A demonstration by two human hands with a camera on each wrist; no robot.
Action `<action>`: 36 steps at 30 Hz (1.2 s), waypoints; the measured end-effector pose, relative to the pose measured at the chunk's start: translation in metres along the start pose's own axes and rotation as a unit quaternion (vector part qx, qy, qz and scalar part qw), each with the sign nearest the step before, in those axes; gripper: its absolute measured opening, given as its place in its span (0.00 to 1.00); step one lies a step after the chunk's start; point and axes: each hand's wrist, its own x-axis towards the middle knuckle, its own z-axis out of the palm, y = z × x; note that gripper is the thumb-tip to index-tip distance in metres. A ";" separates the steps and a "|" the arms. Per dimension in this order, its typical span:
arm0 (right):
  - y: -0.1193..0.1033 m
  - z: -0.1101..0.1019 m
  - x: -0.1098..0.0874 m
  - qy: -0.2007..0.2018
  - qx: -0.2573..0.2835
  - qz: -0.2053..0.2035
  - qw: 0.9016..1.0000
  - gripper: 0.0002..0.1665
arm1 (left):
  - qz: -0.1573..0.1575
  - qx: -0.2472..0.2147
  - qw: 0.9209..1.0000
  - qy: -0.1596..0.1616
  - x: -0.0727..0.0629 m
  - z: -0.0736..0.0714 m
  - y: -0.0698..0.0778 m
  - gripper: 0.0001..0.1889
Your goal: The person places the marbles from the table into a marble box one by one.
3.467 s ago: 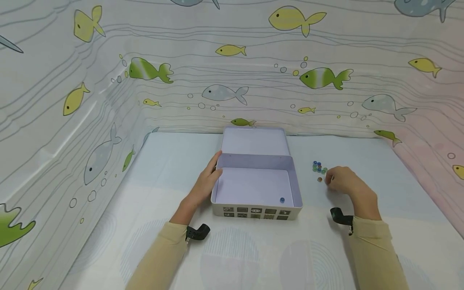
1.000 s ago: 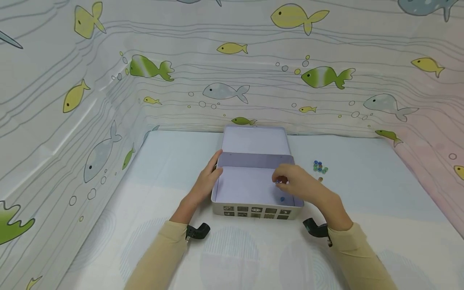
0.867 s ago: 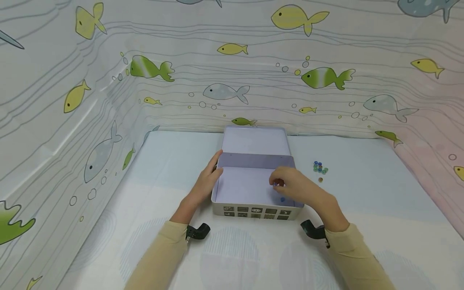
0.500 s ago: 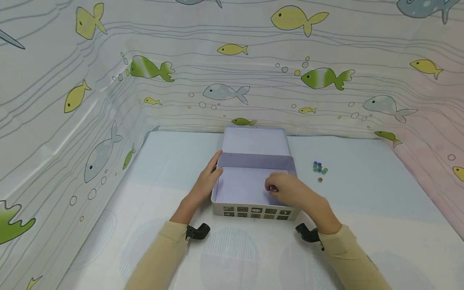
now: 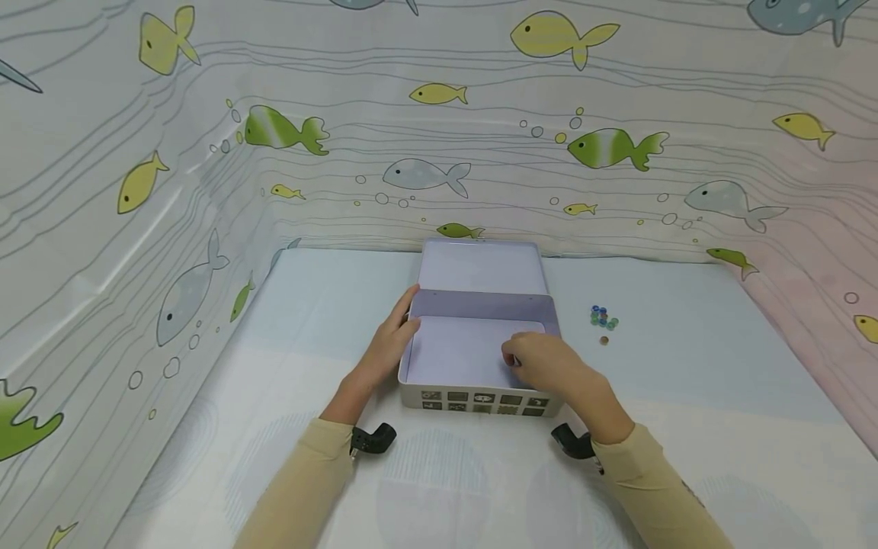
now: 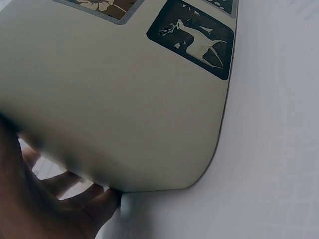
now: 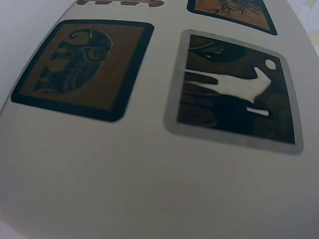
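A shallow pale tin box (image 5: 456, 351) stands on the table, its lid (image 5: 483, 267) tilted back. My left hand (image 5: 384, 347) grips the box's left side, thumb over the rim; the left wrist view shows the fingers (image 6: 75, 199) bent along the box's edge. Over the front right part of the box floor is my right hand (image 5: 549, 362), fingertips pinched low inside around a small blue marble, mostly hidden now. The hand also covers the spot where another blue marble lay. In the right wrist view only the printed box front (image 7: 139, 174) appears, without the hand.
Right of the box lies a small cluster of blue and green marbles (image 5: 603, 321), with one brown marble (image 5: 604, 341) a little nearer. A fish-printed sheet (image 5: 507, 191) rises behind the table and at both sides. Black wrist cameras (image 5: 373, 438) stick out from both sleeves.
My right hand has come from beside the marble cluster into the box with a blue marble, then moved lower and slightly left. My left hand keeps its place on the box.
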 end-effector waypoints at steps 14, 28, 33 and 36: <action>0.000 0.000 0.001 -0.008 0.006 0.015 1.000 0.04 | 0.005 0.009 1.000 -0.009 0.000 0.000 -0.003 0.31; 0.007 -0.007 -0.004 0.021 0.045 0.013 0.999 0.07 | -0.018 0.007 0.999 -0.032 -0.015 -0.007 0.037 0.32; 0.013 -0.015 -0.007 0.053 0.051 0.008 0.997 0.08 | -0.019 0.004 0.999 -0.031 -0.015 -0.007 0.037 0.32; 0.018 -0.019 -0.008 0.073 0.060 0.010 0.996 0.08 | -0.019 0.000 0.999 -0.030 -0.015 -0.007 0.037 0.32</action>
